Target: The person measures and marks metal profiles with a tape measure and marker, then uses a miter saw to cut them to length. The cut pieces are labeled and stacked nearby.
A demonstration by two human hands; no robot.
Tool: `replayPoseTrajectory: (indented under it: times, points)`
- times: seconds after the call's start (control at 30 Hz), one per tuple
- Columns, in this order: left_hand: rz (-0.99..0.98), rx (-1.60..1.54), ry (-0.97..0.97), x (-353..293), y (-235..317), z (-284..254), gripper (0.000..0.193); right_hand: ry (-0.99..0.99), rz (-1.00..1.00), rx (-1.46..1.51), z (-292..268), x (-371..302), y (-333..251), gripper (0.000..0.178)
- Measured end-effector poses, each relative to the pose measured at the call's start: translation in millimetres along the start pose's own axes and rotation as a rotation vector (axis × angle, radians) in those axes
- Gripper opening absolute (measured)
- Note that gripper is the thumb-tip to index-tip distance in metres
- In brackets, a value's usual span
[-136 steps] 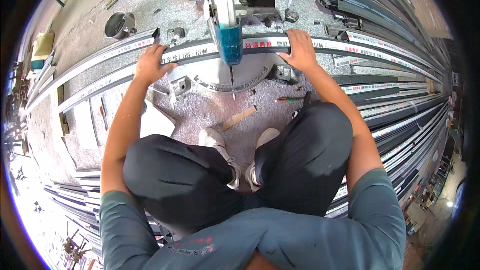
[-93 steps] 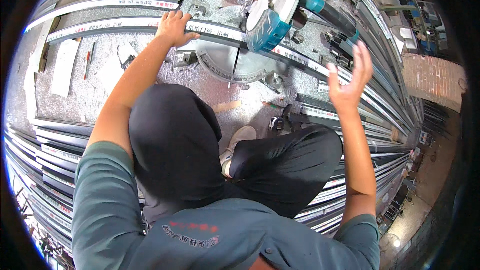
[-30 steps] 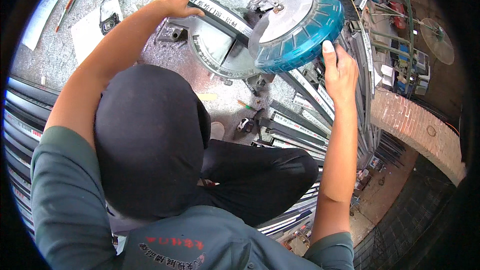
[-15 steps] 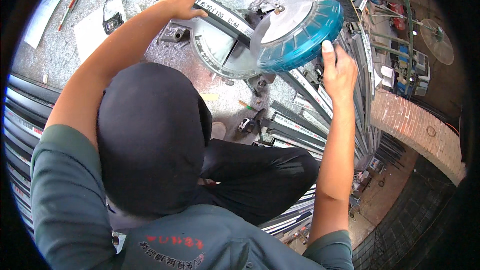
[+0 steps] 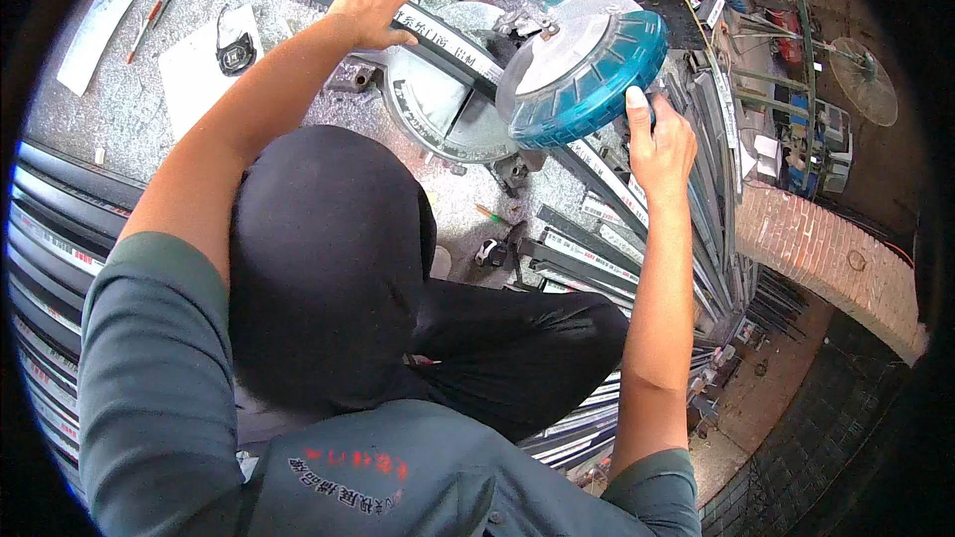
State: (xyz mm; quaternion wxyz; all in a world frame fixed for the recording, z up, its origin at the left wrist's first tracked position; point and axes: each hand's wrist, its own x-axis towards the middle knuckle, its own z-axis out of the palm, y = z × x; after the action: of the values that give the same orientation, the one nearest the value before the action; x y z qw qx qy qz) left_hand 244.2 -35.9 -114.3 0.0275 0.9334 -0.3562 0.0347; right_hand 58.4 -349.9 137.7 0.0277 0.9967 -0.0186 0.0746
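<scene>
From the head camera we look down on a mitre saw (image 5: 557, 70) that sits on the gritty grey floor (image 5: 298, 10) near the top of the view, and it is the thing both hands are busy with. We see its round teal blade guard (image 5: 587, 75) tipped toward us, a pale metal face inside the guard, and below it the grey half-round base (image 5: 438, 114). A long dark metal profile (image 5: 438, 35) with a white printed strip runs across that base, from the upper left down to the right under the guard. Our left hand (image 5: 373, 5) lies flat on this profile just left of the saw, fingers spread and pressing down rather than wrapped around it. Our right hand (image 5: 659, 144) is at the lower right edge of the guard, fingers curled about a part of the saw that the guard hides, thumb pointing up against the teal rim. Our bent knee in dark trousers (image 5: 328, 268) fills the middle and blocks the floor in front of the saw. Around it we find stacks of similar profiles (image 5: 50, 229) at the left, more (image 5: 597, 259) at the right, a white sheet with a small dark tool (image 5: 234, 45) on it, a pencil (image 5: 149, 20), and a brick wall (image 5: 826, 259) at far right.
</scene>
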Motion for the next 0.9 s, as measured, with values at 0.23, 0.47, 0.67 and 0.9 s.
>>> replayPoseTrajectory:
  times: [0.23,0.47,0.67,0.9]
  points:
    - [0.011,-0.046,0.005,1,-3,3,0.08,0.027,-0.014,-0.002,3,-5,-6,0.07]
    - [0.012,-0.065,0.004,1,-3,2,0.079,0.039,-0.024,0.012,3,-8,-8,0.068]
    - [-0.001,-0.042,-0.001,0,-1,-2,0.079,0.062,-0.032,0.018,4,-9,-10,0.068]
    - [0.003,-0.055,-0.049,1,-1,-7,0.086,0.041,-0.016,0.003,4,-10,-7,0.067]
